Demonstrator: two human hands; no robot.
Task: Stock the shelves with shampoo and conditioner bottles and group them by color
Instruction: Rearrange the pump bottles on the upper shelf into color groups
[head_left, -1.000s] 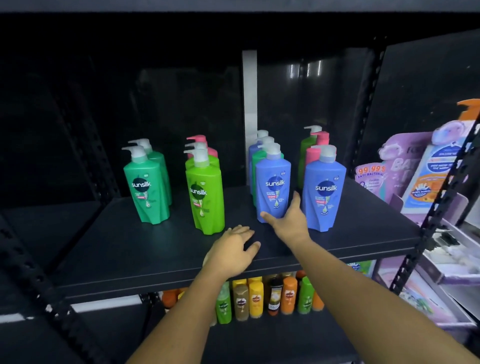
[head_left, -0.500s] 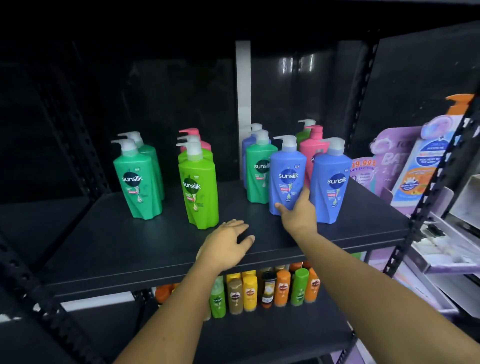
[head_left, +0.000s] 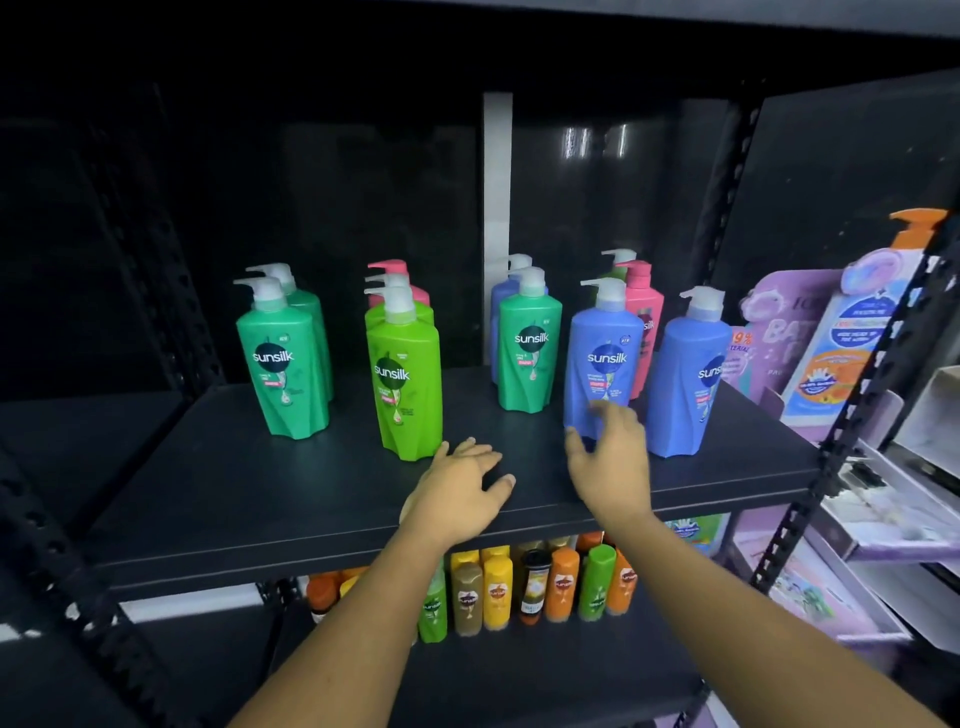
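Pump bottles stand on the black shelf (head_left: 260, 499). At the left are two teal green bottles (head_left: 283, 358), then lime green bottles (head_left: 404, 379) with a pink one (head_left: 397, 283) behind. A teal green bottle (head_left: 530, 353) stands mid-shelf with a blue one (head_left: 498, 306) behind it. Right of it are a blue bottle (head_left: 602, 358), a pink bottle (head_left: 644, 322) and another blue bottle (head_left: 685, 379). My left hand (head_left: 462, 488) rests flat on the shelf beside the lime bottle. My right hand (head_left: 610, 457) hovers with spread fingers just before the blue bottle's base, holding nothing.
Small orange, yellow, brown and green bottles (head_left: 519, 587) line the lower shelf. Purple and white product packs (head_left: 831, 338) fill the neighbouring rack on the right. Black slotted uprights (head_left: 852, 405) frame the shelf, and a white post (head_left: 497, 208) stands behind.
My right hand has let go of the blue bottle and pulled back a little, after shifting it rightward off the teal one. My left hand stays on the shelf.
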